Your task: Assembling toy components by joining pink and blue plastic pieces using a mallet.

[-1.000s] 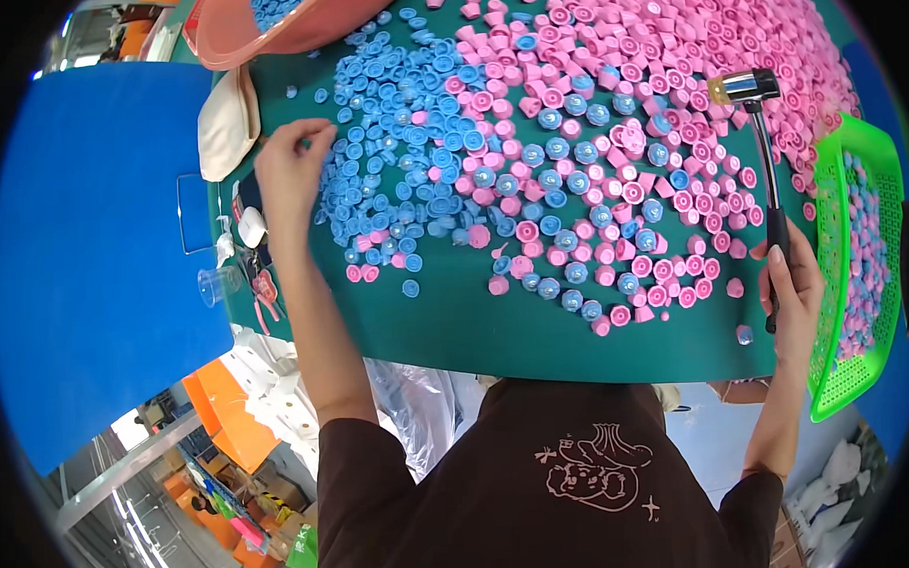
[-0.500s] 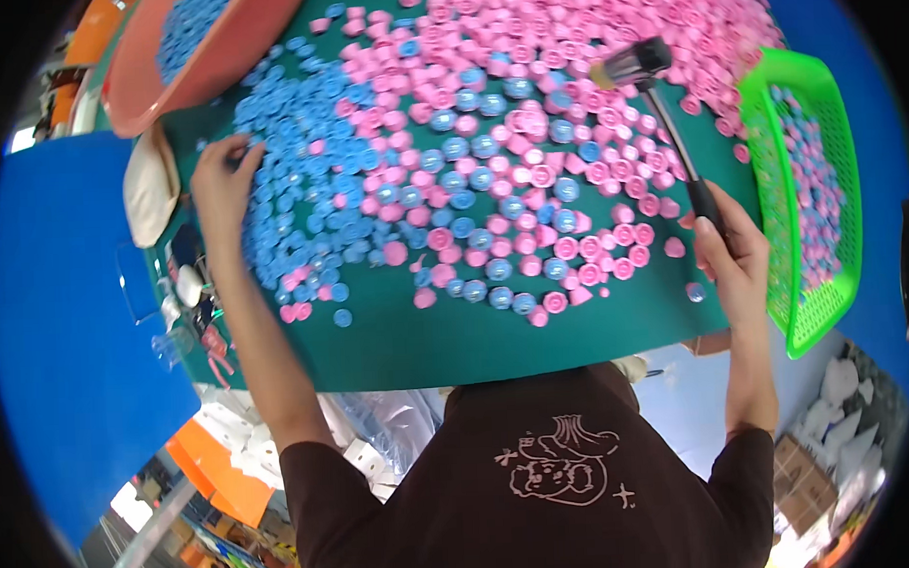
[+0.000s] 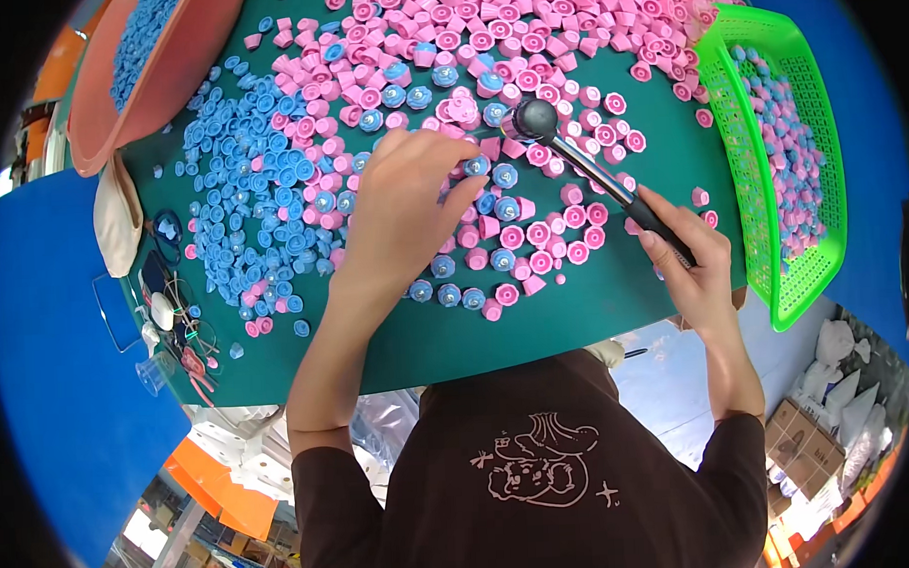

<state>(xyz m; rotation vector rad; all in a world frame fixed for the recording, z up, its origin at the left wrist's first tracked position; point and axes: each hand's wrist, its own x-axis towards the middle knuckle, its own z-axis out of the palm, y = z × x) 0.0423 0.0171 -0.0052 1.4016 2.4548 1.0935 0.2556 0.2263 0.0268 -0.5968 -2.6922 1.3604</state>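
Since a moment ago, the left hand (image 3: 402,211) has crossed from the blue caps (image 3: 256,186) at the mat's left side to its middle, where its fingertips pinch together on a blue cap (image 3: 476,166) just beside the mallet (image 3: 591,169) head. That mallet has swung down closer to the left hand; the right hand (image 3: 689,261) is clamped around its black handle. Pink caps (image 3: 526,41) spread over the green mat (image 3: 566,325) above the mallet, and a green basket (image 3: 781,172) lies to its right.
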